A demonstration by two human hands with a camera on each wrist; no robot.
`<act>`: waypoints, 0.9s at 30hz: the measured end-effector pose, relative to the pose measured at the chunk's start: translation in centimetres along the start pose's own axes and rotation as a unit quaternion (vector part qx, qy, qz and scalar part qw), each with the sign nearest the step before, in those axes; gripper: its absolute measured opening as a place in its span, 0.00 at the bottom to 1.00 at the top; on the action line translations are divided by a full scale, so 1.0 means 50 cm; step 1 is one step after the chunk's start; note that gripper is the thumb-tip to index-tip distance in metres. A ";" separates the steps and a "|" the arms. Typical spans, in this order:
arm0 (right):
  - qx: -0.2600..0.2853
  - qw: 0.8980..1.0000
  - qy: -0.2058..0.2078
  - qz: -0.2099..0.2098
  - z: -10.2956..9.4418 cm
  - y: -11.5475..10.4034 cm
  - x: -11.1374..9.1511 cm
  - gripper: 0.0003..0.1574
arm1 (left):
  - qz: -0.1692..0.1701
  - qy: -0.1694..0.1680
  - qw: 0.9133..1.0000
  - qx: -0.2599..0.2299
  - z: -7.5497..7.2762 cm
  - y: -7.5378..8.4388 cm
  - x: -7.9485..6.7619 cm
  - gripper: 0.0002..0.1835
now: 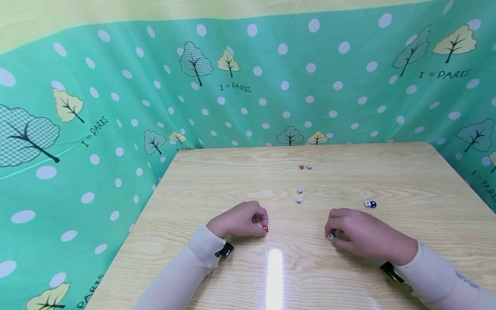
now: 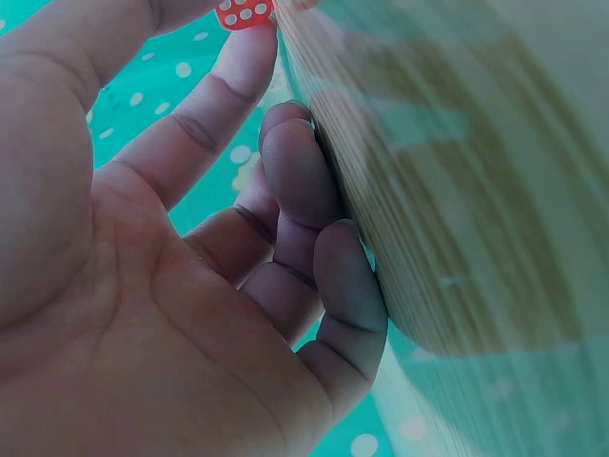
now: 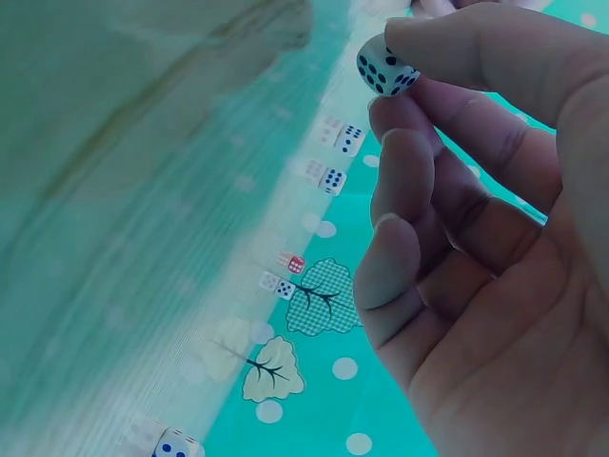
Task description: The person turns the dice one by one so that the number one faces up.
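Note:
My left hand [image 1: 241, 220] pinches a red die [image 1: 265, 228] with white pips between thumb and index finger, low over the table. In the left wrist view the same red die [image 2: 245, 12] shows at the top edge, the other fingers curled beside the tabletop. To the right, my right hand [image 1: 362, 234] holds a white die [image 1: 332, 235] between thumb and index finger. Seen from the right wrist, this white die [image 3: 385, 69] has dark pips and rounded corners. A gap of bare wood separates the two hands.
Beyond the hands, two white dice [image 1: 299, 190] stand one behind the other. Farther back, a red die [image 1: 301, 167] sits beside a white die [image 1: 308, 167]. Past my right hand lie a white die [image 1: 367, 204] and a blue die [image 1: 373, 204]. A patterned green cloth [image 1: 248, 107] surrounds the wooden table [image 1: 217, 172].

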State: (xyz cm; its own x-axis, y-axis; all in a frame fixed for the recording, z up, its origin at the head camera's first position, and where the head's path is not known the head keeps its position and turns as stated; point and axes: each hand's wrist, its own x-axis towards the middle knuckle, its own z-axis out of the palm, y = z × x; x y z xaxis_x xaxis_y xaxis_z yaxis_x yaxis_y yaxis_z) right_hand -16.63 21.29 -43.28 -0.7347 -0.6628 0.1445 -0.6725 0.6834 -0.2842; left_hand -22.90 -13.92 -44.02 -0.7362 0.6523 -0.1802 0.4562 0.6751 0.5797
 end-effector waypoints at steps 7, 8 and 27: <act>0.047 0.999 -0.021 0.017 -0.004 0.009 0.001 0.13 | 0.000 -0.002 1.000 -0.002 0.001 -0.002 0.000 0.08; 0.050 0.998 -0.022 0.019 -0.004 0.010 0.002 0.13 | 0.000 -0.002 1.000 -0.003 0.001 -0.002 0.000 0.08; 0.058 0.998 -0.015 0.024 0.004 0.020 0.001 0.14 | 0.009 0.000 1.000 -0.001 -0.001 -0.003 0.002 0.08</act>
State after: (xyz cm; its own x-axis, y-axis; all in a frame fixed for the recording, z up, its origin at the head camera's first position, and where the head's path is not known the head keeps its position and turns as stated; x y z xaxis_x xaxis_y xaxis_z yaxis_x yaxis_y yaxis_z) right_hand -17.33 21.90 -43.73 -0.7611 -0.6409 0.1000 -0.6211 0.6755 -0.3973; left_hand -23.10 -13.98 -44.09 -0.7281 0.6643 -0.1693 0.4686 0.6625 0.5844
